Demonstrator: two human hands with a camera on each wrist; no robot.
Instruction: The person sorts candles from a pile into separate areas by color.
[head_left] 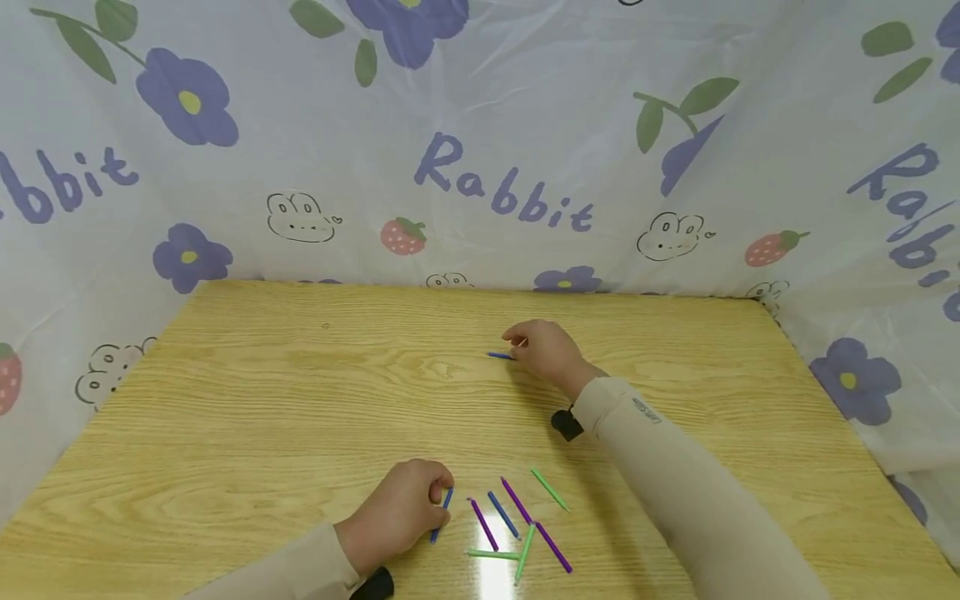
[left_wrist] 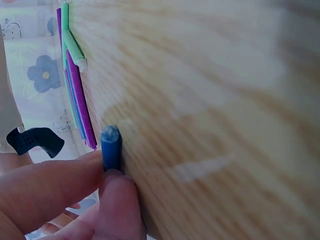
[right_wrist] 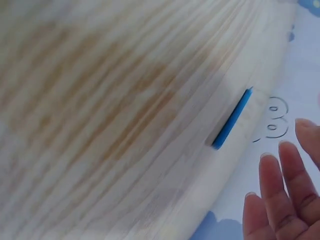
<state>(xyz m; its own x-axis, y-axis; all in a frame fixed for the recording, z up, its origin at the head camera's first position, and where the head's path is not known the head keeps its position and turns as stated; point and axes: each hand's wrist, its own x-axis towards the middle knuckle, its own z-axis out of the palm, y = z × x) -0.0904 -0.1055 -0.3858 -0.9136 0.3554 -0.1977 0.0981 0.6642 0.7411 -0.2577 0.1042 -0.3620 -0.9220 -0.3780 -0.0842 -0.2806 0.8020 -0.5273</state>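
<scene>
Your left hand (head_left: 393,512) pinches a blue stick (head_left: 442,514) between thumb and fingers, near the front of the wooden table (head_left: 300,400). The stick is slim, straight and deep blue; its end facing the wrist camera is pale and rough, and whether it touches the wood you cannot tell.

Your right hand (head_left: 551,354) is released, its fingers loosely extended just beside a second blue stick (right_wrist: 232,119). That one lies flat toward the table's far side, smooth and evenly coloured, with a tiny thin nub at one end and a blunt other end.

Just right of your left hand lies a loose group of similar sticks: three glossy purple sticks (head_left: 483,524), a third blue stick (head_left: 503,515) among them, and three light green sticks (head_left: 550,489). Two of the green ones meet at the near side; the other lies apart at the far right.
</scene>
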